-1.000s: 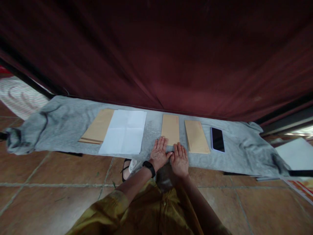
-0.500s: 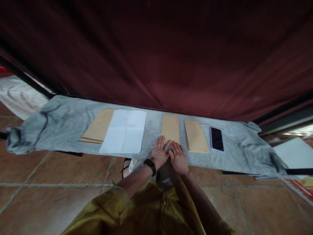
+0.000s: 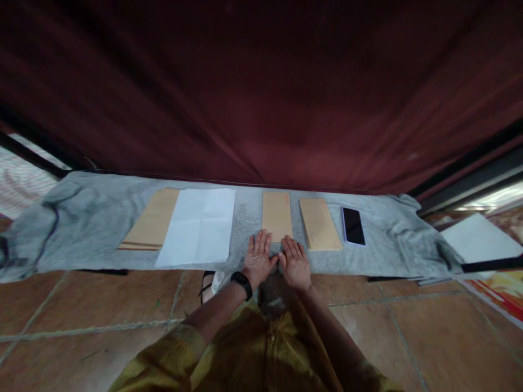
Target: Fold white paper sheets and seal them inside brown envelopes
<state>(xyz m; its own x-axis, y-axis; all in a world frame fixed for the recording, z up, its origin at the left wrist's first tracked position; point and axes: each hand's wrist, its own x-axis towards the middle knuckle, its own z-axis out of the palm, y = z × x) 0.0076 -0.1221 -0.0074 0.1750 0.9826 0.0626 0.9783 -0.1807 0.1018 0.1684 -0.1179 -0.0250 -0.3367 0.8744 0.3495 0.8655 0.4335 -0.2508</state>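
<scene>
A brown paper envelope [image 3: 277, 213] lies flat on the grey cloth in front of me. My left hand [image 3: 259, 258], with a black band on the wrist, rests flat at its near left corner, fingers stretched out. Across from it, my right hand [image 3: 296, 262] lies flat at the near right corner, fingers extended. The thumbs almost meet below the envelope's near edge. Neither hand grips anything. To the right sits a stack of brown envelopes [image 3: 321, 224]. Left of my hands are white paper sheets [image 3: 198, 226] with fold creases, overlapping larger brown envelopes [image 3: 150, 220].
A phone [image 3: 353, 226] lies right of the envelope stack. The grey cloth [image 3: 93, 218] covers a long narrow bench against a dark red curtain [image 3: 261, 109]. A white board [image 3: 482, 238] stands off the right end. Brown tiles [image 3: 368, 337] form the floor.
My hands have spread slightly apart along the envelope's near edge, and its near end is more exposed. The view has shifted, so everything on the bench appears a little further left.
</scene>
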